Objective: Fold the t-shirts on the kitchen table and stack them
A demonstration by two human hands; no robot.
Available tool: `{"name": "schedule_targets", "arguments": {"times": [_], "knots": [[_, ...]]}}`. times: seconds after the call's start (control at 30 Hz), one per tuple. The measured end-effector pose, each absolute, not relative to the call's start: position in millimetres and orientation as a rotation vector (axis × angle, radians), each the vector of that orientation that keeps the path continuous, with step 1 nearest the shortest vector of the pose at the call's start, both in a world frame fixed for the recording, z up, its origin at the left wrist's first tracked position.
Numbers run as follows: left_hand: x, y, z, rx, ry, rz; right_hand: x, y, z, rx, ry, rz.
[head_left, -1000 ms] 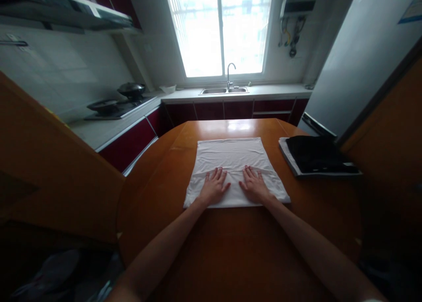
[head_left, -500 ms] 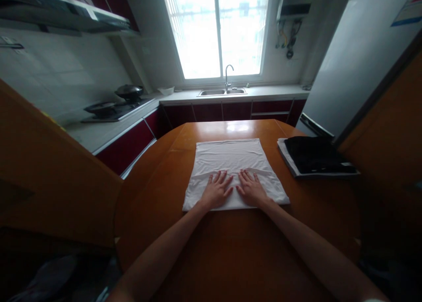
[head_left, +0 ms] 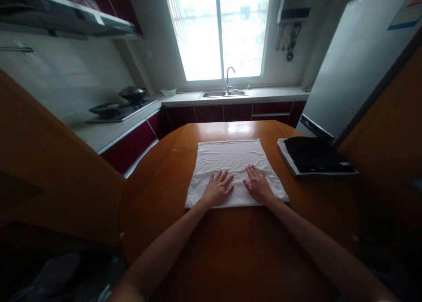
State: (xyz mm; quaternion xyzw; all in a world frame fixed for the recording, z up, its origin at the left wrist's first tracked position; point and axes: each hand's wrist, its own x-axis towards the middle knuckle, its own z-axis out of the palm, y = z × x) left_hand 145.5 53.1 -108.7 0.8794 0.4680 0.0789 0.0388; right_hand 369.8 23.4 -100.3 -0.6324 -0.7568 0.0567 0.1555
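A white folded cloth (head_left: 231,157) lies flat on the round wooden table (head_left: 231,249) in front of me. My left hand (head_left: 219,190) rests palm down on its near part, fingers spread. My right hand (head_left: 259,185) lies flat beside it on the same cloth, fingers spread too. A low fold line runs across the cloth just past my fingertips. Neither hand holds anything.
A stack of folded dark and pale garments (head_left: 313,157) sits at the table's right. Beyond the table are a counter with a sink (head_left: 224,92), a stove with pans (head_left: 121,104) at left, and a fridge (head_left: 356,69) at right.
My hands came together near the cloth's middle, then moved slightly apart again, the right hand sliding to the right. The cloth stays in place.
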Motion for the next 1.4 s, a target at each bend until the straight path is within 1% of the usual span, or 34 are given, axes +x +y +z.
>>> {"name": "schedule_targets", "arguments": {"times": [0.13,0.2,0.33,0.47,0.6,0.73,0.9,1.17,1.4], "knots": [[145.2,53.2,-109.1,2.688,1.436,0.249,400.4,18.2,-101.8,-1.927,-2.154,-0.032],[145.3,52.8,-109.0,2.681,1.435,0.241,411.8,18.1,-106.2,-2.003,-2.133,-0.013],[146.9,53.0,-107.1,2.659,1.425,0.256,419.7,20.7,-115.4,-2.07,-2.109,0.13],[143.6,57.0,-101.3,2.591,1.422,0.357,419.3,21.7,-118.9,-2.048,-2.1,0.128],[120.2,58.7,-95.8,2.593,1.5,0.403,419.0,21.5,-118.9,-2.054,-2.09,0.135],[87.2,53.5,-98.3,2.625,1.674,0.318,418.4,21.5,-118.4,-2.054,-2.085,0.151],[76.0,49.2,-105.3,2.59,1.767,0.19,418.6,22.1,-118.5,-2.057,-2.065,0.148],[79.4,51.7,-105.2,2.545,1.762,0.189,421.4,22.4,-118.7,-2.037,-2.041,0.134],[81.9,43.4,-102.0,2.662,1.782,0.369,416.5,16.8,-110.9,-2.042,-1.926,-0.014]]}}
